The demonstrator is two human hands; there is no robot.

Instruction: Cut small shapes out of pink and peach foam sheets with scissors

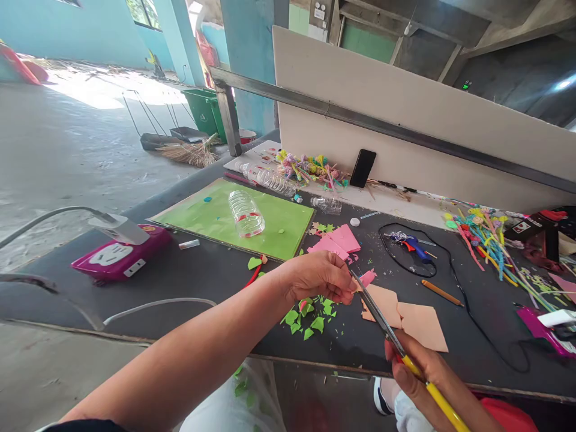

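Observation:
My left hand (320, 277) is closed in a pinch on a small pink foam piece (368, 277) held above the dark table (189, 282). My right hand (423, 372) grips the yellow-handled scissors (396, 342), whose blades point up to the pink piece. Below the hands lie green foam scraps (310, 318) and two peach foam sheets (411, 318). A stack of pink foam pieces (337, 241) lies just behind my left hand.
A green mat (202, 219) holds a clear plastic bottle (245, 213). A blue glue gun (414, 245) with black cord, a pencil (441, 293), pipe cleaners (490, 246), a phone (362, 168) against the white board and a magenta device (119, 255) also sit here.

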